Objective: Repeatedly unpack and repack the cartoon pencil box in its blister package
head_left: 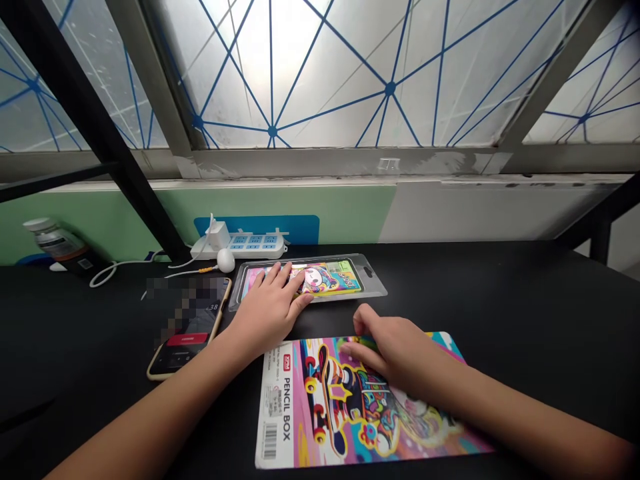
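The left hand [273, 303] lies flat and unclenched on the clear plastic blister pack [371, 281], directly under its palm. The right hand [395, 347] curls over the glossy skateboard-print cardboard insert [310, 420] beneath it (pinching or merely resting is unclear). Even downward pressure probably prevents sliding.

Left hand [273, 303] flat (palm down); right hand [395, 347] loosely bent.

The card [320, 400] at lower centre is pink with a multicoloured skateboard cartoon. The table [500, 300] is black. At the upper frame, blue tape lines cross the frosted window [320, 73].
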`<state>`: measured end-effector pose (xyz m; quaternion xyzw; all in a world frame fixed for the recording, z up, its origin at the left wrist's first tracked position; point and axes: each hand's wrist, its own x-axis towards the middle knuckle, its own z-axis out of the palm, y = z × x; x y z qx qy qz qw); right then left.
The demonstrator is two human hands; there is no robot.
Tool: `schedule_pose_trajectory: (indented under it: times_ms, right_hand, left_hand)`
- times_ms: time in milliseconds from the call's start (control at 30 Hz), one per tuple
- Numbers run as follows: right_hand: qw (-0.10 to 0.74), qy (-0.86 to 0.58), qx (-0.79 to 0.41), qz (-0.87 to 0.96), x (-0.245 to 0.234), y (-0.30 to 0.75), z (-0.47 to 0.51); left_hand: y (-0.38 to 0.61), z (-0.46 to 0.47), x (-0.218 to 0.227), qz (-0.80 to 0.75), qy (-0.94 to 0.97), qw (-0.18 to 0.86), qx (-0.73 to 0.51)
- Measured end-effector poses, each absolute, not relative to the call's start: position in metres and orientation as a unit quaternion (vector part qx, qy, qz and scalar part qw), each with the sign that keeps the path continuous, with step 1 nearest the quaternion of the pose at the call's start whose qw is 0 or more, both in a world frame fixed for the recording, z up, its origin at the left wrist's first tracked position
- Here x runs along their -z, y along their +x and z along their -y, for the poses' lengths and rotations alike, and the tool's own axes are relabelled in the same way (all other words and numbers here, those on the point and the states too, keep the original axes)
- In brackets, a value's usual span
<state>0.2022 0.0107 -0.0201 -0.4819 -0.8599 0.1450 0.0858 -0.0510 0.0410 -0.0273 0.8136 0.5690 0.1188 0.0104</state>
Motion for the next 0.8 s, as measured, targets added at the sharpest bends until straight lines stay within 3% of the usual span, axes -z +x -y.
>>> schedule_pose_trajectory:
  times_ms: [167, 367, 600, 800]
  right_hand:
    - [0.102, -0.467, -0.185, 0.859, -0.003, 0.242, -0.051]
    - [0.013, -0.55, -0.247, 0.798, -0.002, 0.312, -0.113]
    - [0.122, -0.528, -0.249, 0.803, 0.005, 0.283, -0.098]
    - [0.114, -0.531, -0.276, 0.793, 0.007, 0.279, -0.098]
  left_hand:
    - [-0.053, -0.037, 0.02, -0.559, 0.817, 0.035, -0.134]
    - [-0.046, -0.025, 0.016, -0.542, 0.831, 0.022, -0.122]
    - [-0.041, -0.018, 0.018, -0.533, 0.834, -0.04, -0.14]
    - [-0.04, -0.013, 0.013, -0.52, 0.841, -0.032, -0.142]
